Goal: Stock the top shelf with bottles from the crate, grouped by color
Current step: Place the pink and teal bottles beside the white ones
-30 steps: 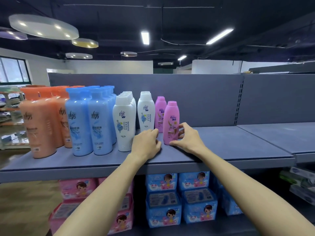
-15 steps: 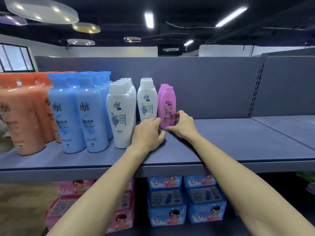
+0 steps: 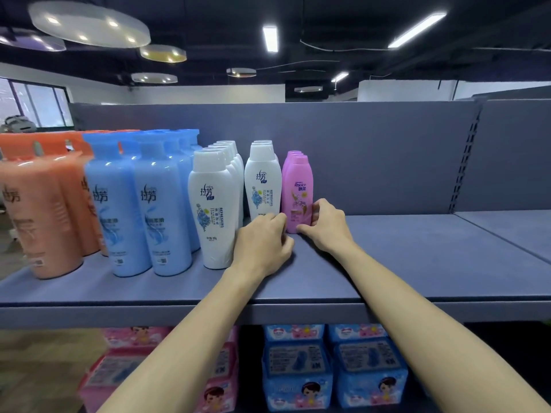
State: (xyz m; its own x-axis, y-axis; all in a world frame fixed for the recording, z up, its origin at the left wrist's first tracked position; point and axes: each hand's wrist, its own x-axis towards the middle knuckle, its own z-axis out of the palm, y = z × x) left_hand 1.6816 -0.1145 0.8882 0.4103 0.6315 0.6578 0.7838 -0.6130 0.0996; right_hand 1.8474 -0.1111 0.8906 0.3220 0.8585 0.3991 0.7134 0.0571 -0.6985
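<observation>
We are bracketing the front pink Rejoice bottle [image 3: 297,192] with both hands: our left hand [image 3: 264,242] is curling against its lower left side, and our right hand [image 3: 328,223] is pressing fingers on its lower right. The bottle is standing upright on the top shelf [image 3: 417,263], heading a pink row. Just left of our left hand two rows of white bottles [image 3: 214,204] are standing, with blue bottles [image 3: 140,210] and orange bottles [image 3: 38,210] farther left
</observation>
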